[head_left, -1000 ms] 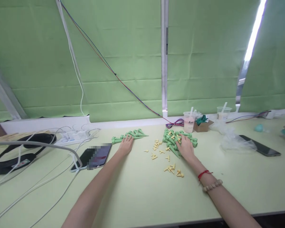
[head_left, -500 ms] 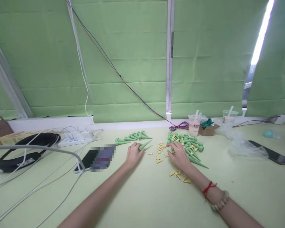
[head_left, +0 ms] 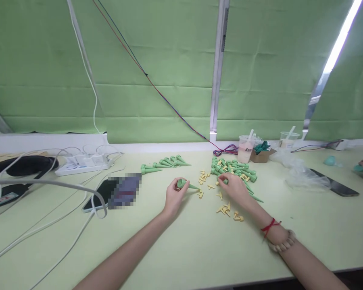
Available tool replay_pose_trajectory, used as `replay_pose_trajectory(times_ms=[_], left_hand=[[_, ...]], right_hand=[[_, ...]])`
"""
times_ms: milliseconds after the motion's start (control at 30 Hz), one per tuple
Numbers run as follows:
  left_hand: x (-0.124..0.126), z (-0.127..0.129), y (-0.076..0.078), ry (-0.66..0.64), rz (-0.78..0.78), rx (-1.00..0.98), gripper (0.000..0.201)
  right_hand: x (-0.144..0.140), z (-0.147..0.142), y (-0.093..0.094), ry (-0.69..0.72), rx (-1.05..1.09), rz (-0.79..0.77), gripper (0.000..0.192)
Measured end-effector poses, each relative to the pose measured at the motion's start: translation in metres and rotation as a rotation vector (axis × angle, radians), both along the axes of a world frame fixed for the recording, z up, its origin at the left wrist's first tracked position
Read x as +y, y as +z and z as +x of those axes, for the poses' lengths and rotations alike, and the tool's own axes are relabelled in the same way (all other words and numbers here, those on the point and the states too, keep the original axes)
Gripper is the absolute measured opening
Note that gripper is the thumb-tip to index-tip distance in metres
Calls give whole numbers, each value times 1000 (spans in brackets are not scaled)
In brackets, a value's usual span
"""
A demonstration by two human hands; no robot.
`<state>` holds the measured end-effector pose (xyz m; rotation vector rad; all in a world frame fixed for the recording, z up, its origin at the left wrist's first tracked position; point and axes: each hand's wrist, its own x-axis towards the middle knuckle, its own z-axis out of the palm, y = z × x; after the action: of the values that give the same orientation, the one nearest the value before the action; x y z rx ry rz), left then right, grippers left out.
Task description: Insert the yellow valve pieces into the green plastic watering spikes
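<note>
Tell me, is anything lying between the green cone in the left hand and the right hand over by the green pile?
Only loose bits: a few small yellow pieces lie on the table between the green cone in the left hand and the right hand. Nothing taller blocks the gap.

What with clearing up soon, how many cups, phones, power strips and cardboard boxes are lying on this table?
Cups: 2
Phones: 2
Power strips: 1
Cardboard boxes: 1
Total: 6
</note>
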<state>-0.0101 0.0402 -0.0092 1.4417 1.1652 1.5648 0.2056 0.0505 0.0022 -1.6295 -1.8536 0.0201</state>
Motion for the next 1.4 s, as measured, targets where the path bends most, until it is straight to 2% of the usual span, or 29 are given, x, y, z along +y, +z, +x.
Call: replay_pose_trajectory(times_ms=[100,233,300,433,600,733,900,1000,1100,1267,1400], left_hand=[[-4,0,0,38,-37,-82,25],[-11,4,-1,-20,-197,-200,34],[-13,6,-1,-72,-254,-247,37],[-15,8,-1,-139,-275,-262,36],[-17,8,-1,-174,-274,-291,32],[-17,10,-1,-193,-331,-336,28],[-21,12,0,-309,-433,-384,32],[-23,13,2,-367,-451,-400,33],[-23,13,3,-398,-461,-402,31],[-26,16,4,-387,-496,-383,35],[-29,17,5,-364,-513,-395,41]], right_hand=[[-1,-2,-3,68,-9,-35,21],[-7,-15,-13,361,-77,-28,32],[-11,-23,-16,462,-154,-48,39],[-14,-28,-20,536,-247,-116,41],[-9,-25,-26,478,-261,-91,39],[-5,-23,-28,418,-221,-44,33],[-3,-24,-24,324,-145,9,21],[-4,-22,-23,270,-23,30,17],[-4,-21,-22,284,117,28,14],[-10,-28,-13,344,402,90,15],[-18,-39,-10,373,595,52,23]])
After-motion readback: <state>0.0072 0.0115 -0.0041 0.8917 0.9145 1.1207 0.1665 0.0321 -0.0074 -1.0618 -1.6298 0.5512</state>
